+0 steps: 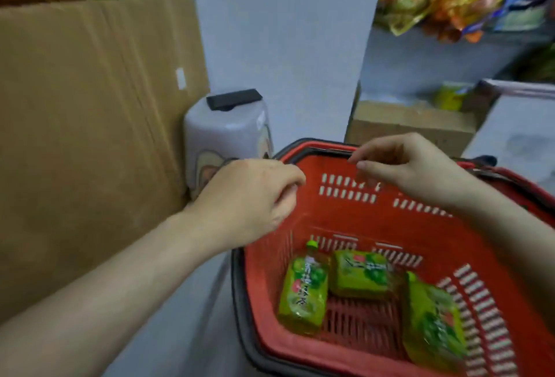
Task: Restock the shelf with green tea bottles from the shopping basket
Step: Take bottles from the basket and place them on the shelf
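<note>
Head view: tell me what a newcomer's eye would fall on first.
The red shopping basket at lower right stands out, with three green tea bottles lying on its floor. Above its far rim hang the left hand and the right hand, fingers loosely curled, gripping nothing. A tall brown cardboard sheet fills the left side.

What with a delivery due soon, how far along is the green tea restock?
Done: cannot tell; the shelves show only blurred goods. In hand: nothing; the left hand and right hand hover over the red basket at its far rim, holding no bottle. Left: three green tea bottles lie in the basket, the left bottle, middle bottle and right bottle, all to be shelved.
</note>
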